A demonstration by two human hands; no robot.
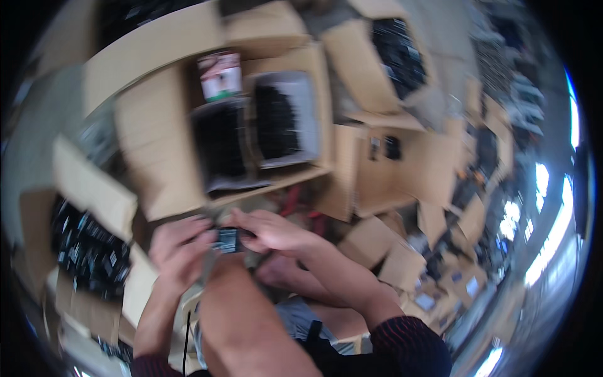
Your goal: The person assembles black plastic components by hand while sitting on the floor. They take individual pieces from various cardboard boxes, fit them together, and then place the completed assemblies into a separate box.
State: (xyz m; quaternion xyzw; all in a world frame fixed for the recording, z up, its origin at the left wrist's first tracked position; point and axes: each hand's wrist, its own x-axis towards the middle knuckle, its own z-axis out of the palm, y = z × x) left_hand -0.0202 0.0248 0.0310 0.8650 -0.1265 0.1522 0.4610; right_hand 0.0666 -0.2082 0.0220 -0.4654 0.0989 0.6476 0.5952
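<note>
My left hand (179, 251) and my right hand (270, 231) meet just below the middle of the view. Both grip one small black part (228, 240) with pale markings, held between the fingertips over my knee. The picture is blurred by motion, so the part's exact shape is unclear. Directly beyond my hands stands an open cardboard box (157, 163) with two trays of black parts (217, 144) side by side.
Open cardboard boxes surround me. One at the left (88, 251) holds several small black parts. Another at the top right (358, 63) holds dark parts, and one at the right (402, 169) is nearly bare. More boxes lie on the floor at the lower right.
</note>
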